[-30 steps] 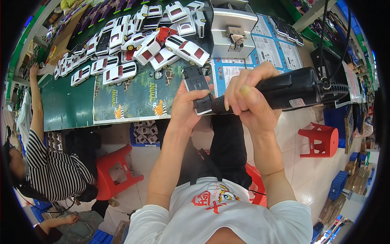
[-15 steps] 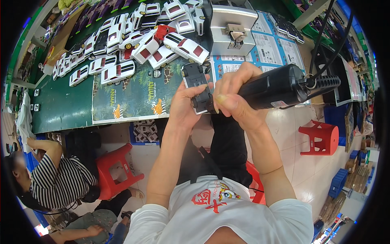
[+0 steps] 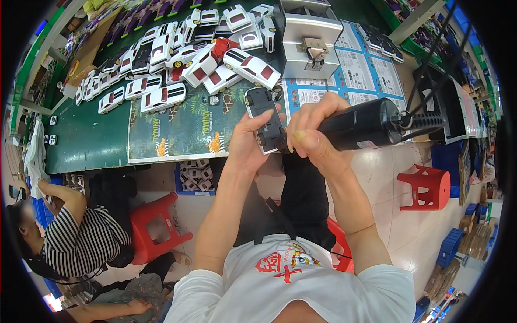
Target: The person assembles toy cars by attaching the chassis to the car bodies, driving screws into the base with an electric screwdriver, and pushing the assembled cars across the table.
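Observation:
My left hand (image 3: pixel 245 141) is closed around a toy car (image 3: pixel 260 101) turned underside up, its black chassis showing and a white body edge below. The thumb lies across the chassis. My right hand (image 3: pixel 318 132) grips a black corded electric screwdriver (image 3: pixel 363 126), held nearly level and directed at the car's near end. Its tip is hidden behind my right fingers, so I cannot tell whether it touches a screw. Beyond the hands, many white toy cars (image 3: pixel 252 67) with dark stripes and red windows lie heaped on the green table (image 3: pixel 89 141).
A metal fixture (image 3: pixel 309 32) stands on the table past my right hand, near printed blue-and-white sheets (image 3: pixel 358 70). Black cables hang at the right. Red stools (image 3: pixel 425 187) stand on the floor. A person in a striped top (image 3: pixel 83 242) sits at left, with another person's arm below.
The whole view has shifted slightly. The screwdriver's rear end has dipped a little, while both hands keep their holds on the car and the tool.

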{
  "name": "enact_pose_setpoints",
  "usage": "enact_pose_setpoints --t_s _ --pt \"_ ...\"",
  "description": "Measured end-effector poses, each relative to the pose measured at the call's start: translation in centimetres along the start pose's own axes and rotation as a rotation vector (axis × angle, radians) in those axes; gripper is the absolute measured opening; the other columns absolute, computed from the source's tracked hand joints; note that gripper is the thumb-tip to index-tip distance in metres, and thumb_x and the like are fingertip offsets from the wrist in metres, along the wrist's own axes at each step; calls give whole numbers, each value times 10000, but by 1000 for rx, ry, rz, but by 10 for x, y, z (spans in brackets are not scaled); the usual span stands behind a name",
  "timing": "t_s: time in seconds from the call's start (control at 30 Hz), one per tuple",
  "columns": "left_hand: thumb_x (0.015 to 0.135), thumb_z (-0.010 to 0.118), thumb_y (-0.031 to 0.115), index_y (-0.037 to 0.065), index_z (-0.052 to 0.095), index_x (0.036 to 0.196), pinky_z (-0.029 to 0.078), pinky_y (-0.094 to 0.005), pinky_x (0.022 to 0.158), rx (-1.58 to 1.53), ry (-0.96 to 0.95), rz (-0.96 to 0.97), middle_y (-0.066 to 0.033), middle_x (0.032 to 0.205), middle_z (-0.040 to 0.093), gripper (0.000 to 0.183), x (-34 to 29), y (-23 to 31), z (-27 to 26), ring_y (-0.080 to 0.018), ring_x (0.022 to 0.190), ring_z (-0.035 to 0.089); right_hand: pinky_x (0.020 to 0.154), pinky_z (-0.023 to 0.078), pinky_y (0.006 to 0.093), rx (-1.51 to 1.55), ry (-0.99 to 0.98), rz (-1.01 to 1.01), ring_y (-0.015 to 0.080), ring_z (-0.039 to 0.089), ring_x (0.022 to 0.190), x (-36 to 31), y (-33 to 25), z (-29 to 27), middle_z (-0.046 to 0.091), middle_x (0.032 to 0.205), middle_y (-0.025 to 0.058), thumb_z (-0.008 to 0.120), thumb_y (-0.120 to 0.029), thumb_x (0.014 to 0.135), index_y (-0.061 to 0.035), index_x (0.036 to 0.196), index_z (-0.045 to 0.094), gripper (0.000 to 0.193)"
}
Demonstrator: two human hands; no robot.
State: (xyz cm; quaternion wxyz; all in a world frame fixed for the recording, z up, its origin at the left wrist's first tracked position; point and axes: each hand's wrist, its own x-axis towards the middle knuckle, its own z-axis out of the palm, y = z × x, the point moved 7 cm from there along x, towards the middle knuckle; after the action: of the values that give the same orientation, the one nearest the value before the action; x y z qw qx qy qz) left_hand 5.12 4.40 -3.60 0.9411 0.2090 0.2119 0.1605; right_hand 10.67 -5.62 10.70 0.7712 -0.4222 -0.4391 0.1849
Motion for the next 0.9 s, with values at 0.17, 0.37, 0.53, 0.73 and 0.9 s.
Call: enact_pose_setpoints --t_s 0.17,0.37,0.53,0.73,0.9 --pt "1033 485 298 27 544 1226 589 -441 773 -173 -209 -67 -159 1106 650 338 -9 13 17 -258 956 673 547 460 276 212 -60 31 128 560 579 5 -10 -8 588 667 67 728 -71 844 -25 875 539 197" --pt "888 701 104 9 504 1370 520 -393 940 715 -244 167 -116 1269 602 529 -45 84 -4 -226 1115 625 538 480 315 -14 167 -193 177 534 524 9 -40 -80 544 617 83 662 -103 880 -10 923 533 164" --pt "691 726 -39 68 589 1288 393 -448 1080 2136 -193 626 -98 1226 618 621 -69 161 3 -279 1190 556 590 432 296 -321 331 -96 138 477 562 -16 -32 -160 488 660 38 602 -49 924 -20 955 528 85" --pt "777 611 -14 149 621 1260 313 -624 1081 2828 302 498 -105 1234 605 509 -102 286 -111 -294 1235 522 608 422 287 -269 376 -72 127 453 566 -12 -21 -170 469 671 31 608 -37 928 -9 963 536 85" --pt "795 637 10 152 480 1399 300 -638 1080 2920 1014 393 -131 1454 457 640 -152 352 -163 -287 1344 444 620 422 279 -292 396 -74 121 461 580 -7 -14 -180 478 676 34 606 -29 937 -6 945 548 64"
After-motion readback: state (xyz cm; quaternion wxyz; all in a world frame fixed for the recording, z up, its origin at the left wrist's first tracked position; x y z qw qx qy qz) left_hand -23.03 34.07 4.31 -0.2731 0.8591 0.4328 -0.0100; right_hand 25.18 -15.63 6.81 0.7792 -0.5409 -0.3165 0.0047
